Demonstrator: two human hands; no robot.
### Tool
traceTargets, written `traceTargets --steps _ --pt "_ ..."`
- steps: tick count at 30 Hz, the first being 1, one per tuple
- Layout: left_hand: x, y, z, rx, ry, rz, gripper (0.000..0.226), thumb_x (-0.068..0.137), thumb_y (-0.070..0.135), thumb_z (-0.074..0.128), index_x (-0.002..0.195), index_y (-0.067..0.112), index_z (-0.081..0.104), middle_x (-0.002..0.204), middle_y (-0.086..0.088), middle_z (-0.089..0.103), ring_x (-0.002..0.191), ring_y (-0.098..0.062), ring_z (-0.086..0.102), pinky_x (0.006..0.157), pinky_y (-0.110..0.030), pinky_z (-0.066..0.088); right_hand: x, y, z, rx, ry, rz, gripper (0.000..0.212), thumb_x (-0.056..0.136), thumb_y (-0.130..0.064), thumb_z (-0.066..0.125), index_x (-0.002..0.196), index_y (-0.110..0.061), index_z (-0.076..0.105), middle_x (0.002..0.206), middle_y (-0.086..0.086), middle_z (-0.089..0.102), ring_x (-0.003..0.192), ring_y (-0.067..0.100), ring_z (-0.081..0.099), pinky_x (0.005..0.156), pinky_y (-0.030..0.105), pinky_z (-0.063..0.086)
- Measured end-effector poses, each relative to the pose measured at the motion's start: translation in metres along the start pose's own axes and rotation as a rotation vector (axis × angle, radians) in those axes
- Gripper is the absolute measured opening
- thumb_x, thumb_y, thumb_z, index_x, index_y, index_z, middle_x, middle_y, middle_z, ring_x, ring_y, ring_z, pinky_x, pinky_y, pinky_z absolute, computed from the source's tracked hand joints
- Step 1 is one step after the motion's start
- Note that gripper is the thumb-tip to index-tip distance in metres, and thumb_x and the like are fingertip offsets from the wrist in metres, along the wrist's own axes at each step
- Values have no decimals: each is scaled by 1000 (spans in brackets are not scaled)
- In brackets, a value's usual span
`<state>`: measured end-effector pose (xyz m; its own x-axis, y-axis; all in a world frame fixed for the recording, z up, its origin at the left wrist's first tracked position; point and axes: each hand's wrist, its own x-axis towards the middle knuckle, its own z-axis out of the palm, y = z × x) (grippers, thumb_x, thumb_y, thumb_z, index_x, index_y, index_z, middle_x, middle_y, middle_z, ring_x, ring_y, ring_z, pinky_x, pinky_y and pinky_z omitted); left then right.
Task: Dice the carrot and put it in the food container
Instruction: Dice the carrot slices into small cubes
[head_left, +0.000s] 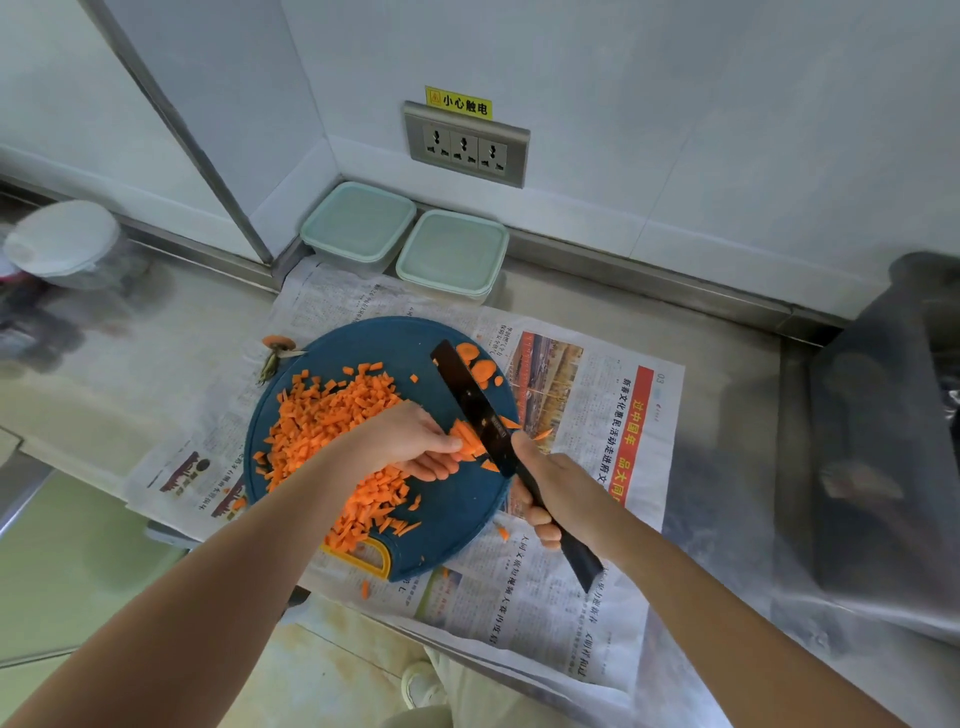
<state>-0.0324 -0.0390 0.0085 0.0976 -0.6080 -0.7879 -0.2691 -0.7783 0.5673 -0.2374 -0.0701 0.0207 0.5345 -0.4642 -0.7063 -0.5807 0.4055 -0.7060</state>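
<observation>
Orange carrot cubes (322, 421) — round blue board (447, 519)

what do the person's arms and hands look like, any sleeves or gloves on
Both arms are bare, with no sleeves in view. The left hand and right hand wear no gloves; no watch, bracelet or ring shows.

Your left hand (410, 441) covers part of the carrot strips (470, 441), and the white-lidded tub (67, 241) is blurred.
</observation>
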Motion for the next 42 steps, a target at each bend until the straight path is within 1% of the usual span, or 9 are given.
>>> traceTargets --steps 6,10,13,19,21,24,28,36,42 --pt "-4 10 -2 96 37 -21 16 92 16 62 89 3 71 79 -7 73 65 -11 70 56 -19 54 -1 5 -17 34 50 -8 60 94 -63 33 59 -14 42 47 1 35 39 13 32 43 22 31" --pt "-9 11 -3 374 246 116 22 88 28 68 74 11 65 67 1 69 55 -5 64 54 -18 52 -1 11 -24 62 103 -5 60 94 -61 35 58 -14 42 48 2 33 40 14 30 43 23 28" --pt "-17 12 7 662 414 362 18 83 38 70 81 22 61 77 12 61 70 -4 57 63 -19 45 -2 15 -26 52 138 5 60 96 -59 34 57 -13 41 47 2 34 38 14 31 42 21 29" --pt "-1 -2 35 1026 346 699 30 88 34 66 115 21 67 110 1 52 104 -13 46 79 -26 44 -5 17 -25 67 160 -6 61 95 -60 34 57 -12 42 46 2 35 38 14 32 41 21 29" --pt "2 -6 39 1039 356 784 19 82 26 73 98 17 73 103 -3 58 101 -19 52 74 -32 52 -5 19 -24 63 163 -7 62 95 -60 34 57 -12 42 45 1 36 37 14 32 40 21 30" --pt "3 -8 41 1082 369 865 17 64 20 87 68 19 71 83 0 60 78 -17 58 57 -21 46 -7 21 -23 56 159 -7 62 95 -60 33 56 -12 42 43 0 37 36 13 33 40 20 31" --pt "4 -5 41 1084 349 899 20 60 19 87 65 20 68 80 2 58 73 -15 56 56 -21 48 -7 23 -23 62 155 -15 62 95 -60 33 57 -12 42 43 0 37 36 13 33 41 21 31" --pt "2 5 34 1138 395 828 15 74 26 71 83 15 66 91 1 51 90 -18 49 82 -31 42 -6 27 -26 86 159 3 60 95 -59 36 57 -12 42 45 1 37 37 13 32 41 22 30" --pt "1 7 9 959 381 663 28 91 32 60 116 18 62 115 1 53 103 -15 52 91 -29 40 -8 33 -15 8 173 -55 56 98 -54 35 59 -13 37 46 0 29 36 11 26 40 22 23"
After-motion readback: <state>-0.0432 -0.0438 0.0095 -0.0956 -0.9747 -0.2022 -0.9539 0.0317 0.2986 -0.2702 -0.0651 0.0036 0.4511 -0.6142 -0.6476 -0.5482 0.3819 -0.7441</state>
